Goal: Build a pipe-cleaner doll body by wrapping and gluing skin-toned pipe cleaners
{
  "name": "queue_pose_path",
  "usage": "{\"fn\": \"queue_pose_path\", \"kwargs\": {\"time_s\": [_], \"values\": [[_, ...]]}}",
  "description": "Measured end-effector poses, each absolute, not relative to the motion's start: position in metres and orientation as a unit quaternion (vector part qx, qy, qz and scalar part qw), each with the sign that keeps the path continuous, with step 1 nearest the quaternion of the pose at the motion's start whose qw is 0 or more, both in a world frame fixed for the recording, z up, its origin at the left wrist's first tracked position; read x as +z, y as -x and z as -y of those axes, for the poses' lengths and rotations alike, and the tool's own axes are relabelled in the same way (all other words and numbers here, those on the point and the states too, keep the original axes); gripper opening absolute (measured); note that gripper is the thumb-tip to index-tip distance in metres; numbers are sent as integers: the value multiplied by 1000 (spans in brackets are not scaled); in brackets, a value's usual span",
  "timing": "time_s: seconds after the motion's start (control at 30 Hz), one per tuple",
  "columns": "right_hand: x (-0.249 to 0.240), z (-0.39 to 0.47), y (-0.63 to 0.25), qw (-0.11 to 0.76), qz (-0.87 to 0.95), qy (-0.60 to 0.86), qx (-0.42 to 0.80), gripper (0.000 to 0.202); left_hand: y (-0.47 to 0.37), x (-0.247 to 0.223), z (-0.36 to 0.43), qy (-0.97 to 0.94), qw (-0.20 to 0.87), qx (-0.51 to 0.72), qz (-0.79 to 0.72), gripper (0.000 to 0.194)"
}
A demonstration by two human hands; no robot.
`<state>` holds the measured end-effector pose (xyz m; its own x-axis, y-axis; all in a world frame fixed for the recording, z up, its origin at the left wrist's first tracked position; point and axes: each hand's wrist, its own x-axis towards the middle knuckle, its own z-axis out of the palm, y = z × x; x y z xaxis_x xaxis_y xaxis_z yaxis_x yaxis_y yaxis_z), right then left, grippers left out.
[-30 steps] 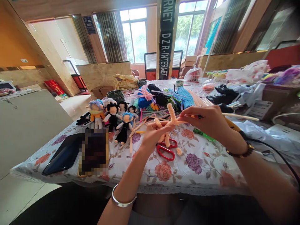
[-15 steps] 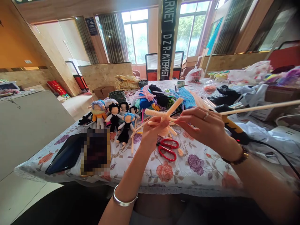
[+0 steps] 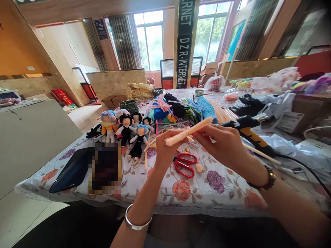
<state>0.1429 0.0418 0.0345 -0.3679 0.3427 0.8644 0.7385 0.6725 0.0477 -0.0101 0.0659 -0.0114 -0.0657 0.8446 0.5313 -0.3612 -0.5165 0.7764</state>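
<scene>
Between my hands is a peach figure of wound pipe cleaners [image 3: 190,131], its two thick fuzzy limbs lying nearly in one line. My left hand [image 3: 167,144] is closed on its left part. My right hand [image 3: 219,141] pinches close by on the right, apparently on a pipe cleaner whose loose length [image 3: 262,154] sticks out beyond the hand to the right. The fingertips partly hide the figure's middle. Below the hands, red-handled scissors [image 3: 185,165] lie on the flowered cloth, with a small peach piece [image 3: 198,168] beside them.
Several finished dolls [image 3: 126,129] stand at the left behind a dark phone-like object [image 3: 73,168] and a blurred-out rectangle [image 3: 106,168]. Bundles of coloured pipe cleaners [image 3: 178,106] lie behind my hands. A black and yellow glue gun [image 3: 254,136] with a cord lies at the right, near white plastic bags [image 3: 294,148].
The figure has turned, so its limbs now line up instead of spreading in a V. The loose pipe cleaner length has swung from pointing right and upward to slanting downward.
</scene>
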Motion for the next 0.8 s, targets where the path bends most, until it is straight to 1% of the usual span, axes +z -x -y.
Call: {"fn": "queue_pose_path", "kwargs": {"time_s": [0.07,0.23,0.3,0.37,0.5,0.63,0.7,0.8], "values": [[33,-43,-144,461,792,324,-237,21,11,-12,-64,-555,370,716,-207,10],[29,-49,-146,489,778,292,-264,15,11,-13,-65,-618,182,741,-191,23],[28,-52,-146,504,781,278,-242,12,11,-14,-66,-632,119,744,-180,25],[27,-53,-146,517,791,261,-197,8,11,-14,-67,-642,86,742,-173,27],[27,-52,-146,534,798,266,-82,9,10,-15,-67,-649,71,740,-164,29],[28,-51,-147,558,778,286,21,8,10,-13,-66,-652,74,738,-161,28],[29,-51,-147,562,774,288,42,9,9,-13,-65,-646,90,740,-166,26],[31,-52,-149,553,781,289,39,10,8,-11,-61,-626,154,739,-197,20]]}}
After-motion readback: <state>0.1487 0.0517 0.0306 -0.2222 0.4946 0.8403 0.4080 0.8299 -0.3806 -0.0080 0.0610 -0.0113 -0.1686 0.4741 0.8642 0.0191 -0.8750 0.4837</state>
